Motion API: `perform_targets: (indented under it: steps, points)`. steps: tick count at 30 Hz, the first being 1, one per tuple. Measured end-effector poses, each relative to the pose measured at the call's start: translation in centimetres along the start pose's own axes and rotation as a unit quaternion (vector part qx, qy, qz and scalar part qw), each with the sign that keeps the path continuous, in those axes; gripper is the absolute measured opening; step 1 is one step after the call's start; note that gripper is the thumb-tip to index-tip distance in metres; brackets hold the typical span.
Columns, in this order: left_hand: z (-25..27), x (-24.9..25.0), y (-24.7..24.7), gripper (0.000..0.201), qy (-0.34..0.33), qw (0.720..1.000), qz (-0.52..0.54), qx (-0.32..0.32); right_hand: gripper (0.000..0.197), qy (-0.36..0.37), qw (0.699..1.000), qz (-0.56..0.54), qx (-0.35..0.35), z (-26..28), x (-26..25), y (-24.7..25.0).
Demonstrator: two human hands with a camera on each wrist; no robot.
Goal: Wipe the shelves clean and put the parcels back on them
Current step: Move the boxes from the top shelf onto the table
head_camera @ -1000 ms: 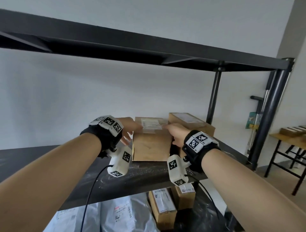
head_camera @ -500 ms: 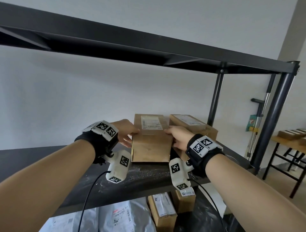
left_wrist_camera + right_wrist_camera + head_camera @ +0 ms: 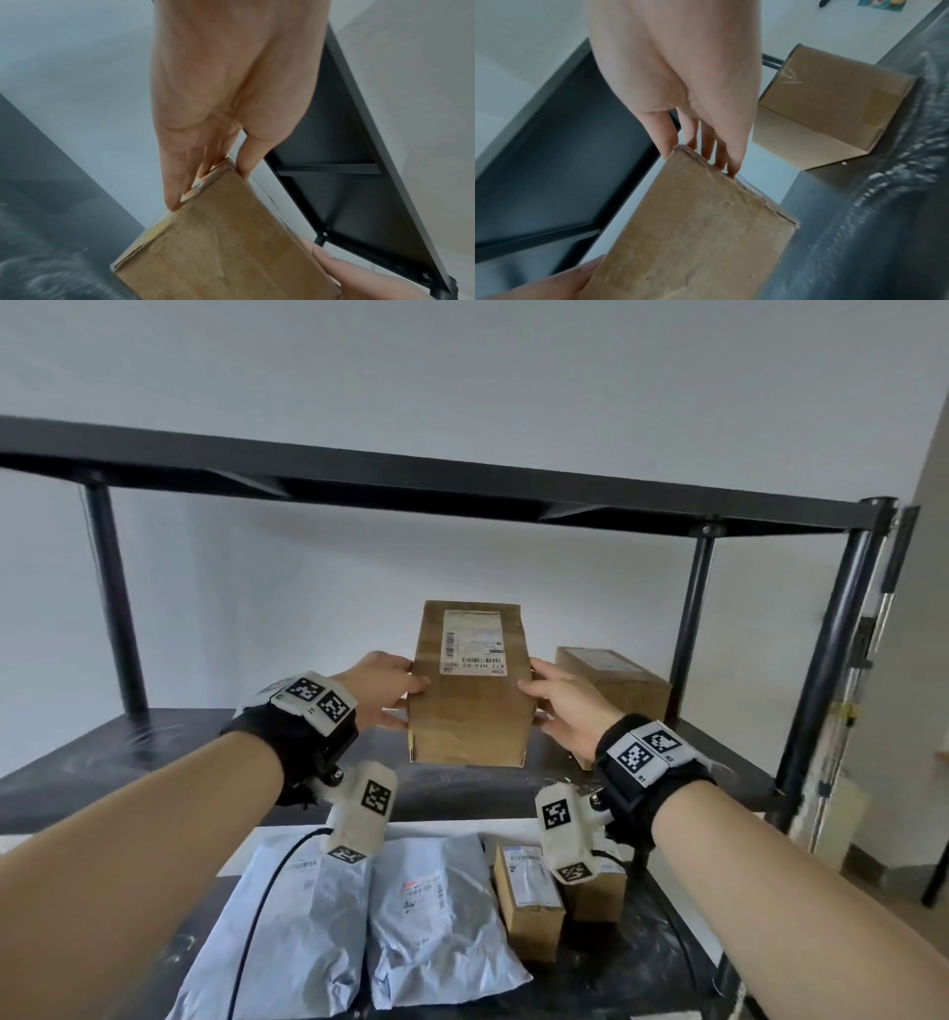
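Note:
A brown cardboard box (image 3: pixel 470 701) with a white shipping label is held between both hands, just above the dark middle shelf (image 3: pixel 154 752), its label tilted toward me. My left hand (image 3: pixel 385 690) grips its left side, with the thumb on top and the fingers along the edge (image 3: pixel 180 194). My right hand (image 3: pixel 560 701) grips the right side in the same way, fingers (image 3: pixel 731 162) on the edge. Both wrist views show the box (image 3: pixel 226 243) (image 3: pixel 693 233) from its near end.
A second cardboard box (image 3: pixel 616 680) (image 3: pixel 834 113) stands on the same shelf at the right, near the rear post. On the lower shelf lie two grey mailer bags (image 3: pixel 308 916) and small boxes (image 3: pixel 529 901). The top shelf's black frame (image 3: pixel 462 490) hangs overhead.
The box has come up off the shelf and away from the second box, tipping its label toward me. Both hands kept their grip, and my view has pulled back.

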State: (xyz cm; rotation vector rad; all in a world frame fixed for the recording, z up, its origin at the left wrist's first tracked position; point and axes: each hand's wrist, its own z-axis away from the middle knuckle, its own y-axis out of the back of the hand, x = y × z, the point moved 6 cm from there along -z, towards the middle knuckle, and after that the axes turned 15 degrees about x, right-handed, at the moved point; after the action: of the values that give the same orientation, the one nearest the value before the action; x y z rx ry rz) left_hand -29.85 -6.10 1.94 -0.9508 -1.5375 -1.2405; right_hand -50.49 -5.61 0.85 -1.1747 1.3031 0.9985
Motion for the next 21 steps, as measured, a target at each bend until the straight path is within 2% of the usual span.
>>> perform_targets:
  steps: [4, 9, 13, 21]
  points:
    - [5.6, -1.6, 1.9, 0.024, 0.000, 0.997, 0.062, 0.053, 0.047, 0.010, 0.999, -0.027, -0.034, 3.9, 1.1, -0.5]
    - [12.4, -4.2, 5.2, 0.024, 0.012, 0.989, 0.095, 0.110, 0.049, 0.016, 0.995, -0.045, -0.088, 9.0, 2.1, -2.7]
    - [17.4, -6.8, 8.5, 0.031, 0.034, 0.983, 0.092, 0.157, 0.054, -0.009, 0.989, -0.051, -0.141, 12.8, 3.9, -5.3]
    - [24.5, -13.1, 16.7, 0.038, 0.091, 0.961, 0.097, 0.245, 0.055, -0.047, 0.977, -0.048, -0.201, 20.5, 8.2, -12.6]
